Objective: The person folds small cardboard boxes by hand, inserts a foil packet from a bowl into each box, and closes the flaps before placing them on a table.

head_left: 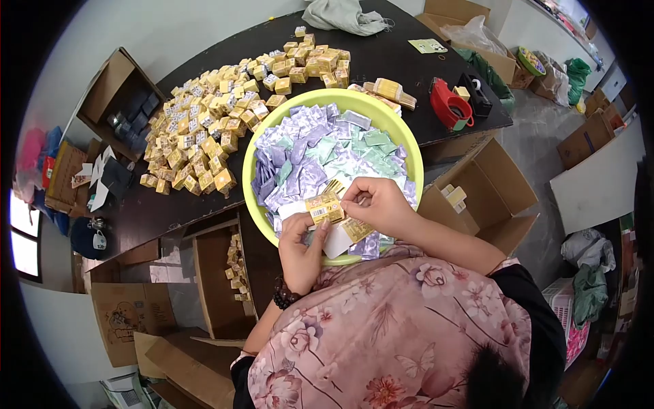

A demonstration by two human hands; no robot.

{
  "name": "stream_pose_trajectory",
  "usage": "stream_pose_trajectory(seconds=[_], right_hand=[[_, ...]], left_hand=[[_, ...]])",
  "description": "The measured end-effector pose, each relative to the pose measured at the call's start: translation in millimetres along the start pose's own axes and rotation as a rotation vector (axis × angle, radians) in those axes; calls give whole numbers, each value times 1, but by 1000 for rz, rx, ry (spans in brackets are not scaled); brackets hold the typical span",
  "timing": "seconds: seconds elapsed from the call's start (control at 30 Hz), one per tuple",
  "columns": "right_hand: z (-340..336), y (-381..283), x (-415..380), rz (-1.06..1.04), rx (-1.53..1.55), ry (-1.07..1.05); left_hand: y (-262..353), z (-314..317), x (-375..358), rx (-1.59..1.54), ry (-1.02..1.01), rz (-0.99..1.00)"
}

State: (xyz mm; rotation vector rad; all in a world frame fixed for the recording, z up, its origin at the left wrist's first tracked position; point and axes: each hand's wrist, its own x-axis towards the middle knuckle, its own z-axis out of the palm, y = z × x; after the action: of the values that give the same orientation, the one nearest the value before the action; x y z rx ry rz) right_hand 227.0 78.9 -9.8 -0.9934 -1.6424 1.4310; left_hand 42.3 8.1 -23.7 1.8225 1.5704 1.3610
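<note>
My left hand is closed round a yellow printed carton with a barcode, holding it over the near side of a yellow-green tub. Across from it, my right hand pinches at the carton's right end with thumb and forefinger. White and yellow flaps of unfolded card hang below the carton. Beneath both hands, purple sachets and mint-green sachets fill the tub. Whether anything sits inside the carton is hidden.
Many small yellow boxes are heaped on the dark table behind the tub. A red tape dispenser and flat cartons lie to the right. Open cardboard boxes stand on the floor at both sides. Grey cloth lies at the back.
</note>
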Motion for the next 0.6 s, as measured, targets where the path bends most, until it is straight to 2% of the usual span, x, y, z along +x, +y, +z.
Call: stream_pose_trajectory(seconds=[0.07, 0.13, 0.2, 0.37, 0.43, 0.6], right_hand=[[2, -3, -5, -36, -6, 12], [4, -11, -10, -10, 122, 68], [6, -14, -16, -43, 59, 102], [16, -8, -19, -200, -4, 169], [18, -9, -20, -308, -100, 201], [20, -15, -20, -274, -113, 231]], left_hand=[[-3, 2, 1, -247, -60, -183], [1, 3, 3, -274, -69, -199], [7, 3, 4, -299, -76, -221], [8, 2, 6, -68, -1, -28], [10, 1, 8, -72, 3, -24], [10, 3, 7, -50, 17, 67]])
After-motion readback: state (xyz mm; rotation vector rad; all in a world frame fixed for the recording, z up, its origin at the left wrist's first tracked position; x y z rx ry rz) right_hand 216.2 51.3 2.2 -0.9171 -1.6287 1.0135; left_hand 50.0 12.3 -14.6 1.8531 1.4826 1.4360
